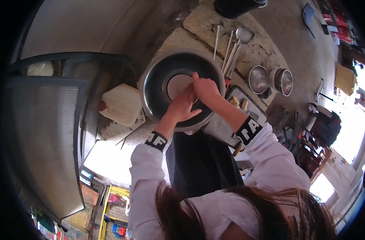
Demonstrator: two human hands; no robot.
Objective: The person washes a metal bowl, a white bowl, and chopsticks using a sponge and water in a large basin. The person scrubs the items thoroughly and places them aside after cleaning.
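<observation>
Steel bowl (158,86) near counter edge; left hand (182,107) and right hand (205,90) pressed flat on dough (177,85), fingers together. Hard push could tip bowl.

Glossy steel bowl (182,90) — rough stone counter (198,24), matt plastic jug (120,104)

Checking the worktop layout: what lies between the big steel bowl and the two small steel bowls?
In the head view, long-handled utensils lie between the big steel bowl and the small steel bowls.

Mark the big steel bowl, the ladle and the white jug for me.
Bowl (152,90), head view, bare left inner wall.
Ladle (245,34), head view, its round scoop.
Jug (122,105), head view, middle of its flat side.
</observation>
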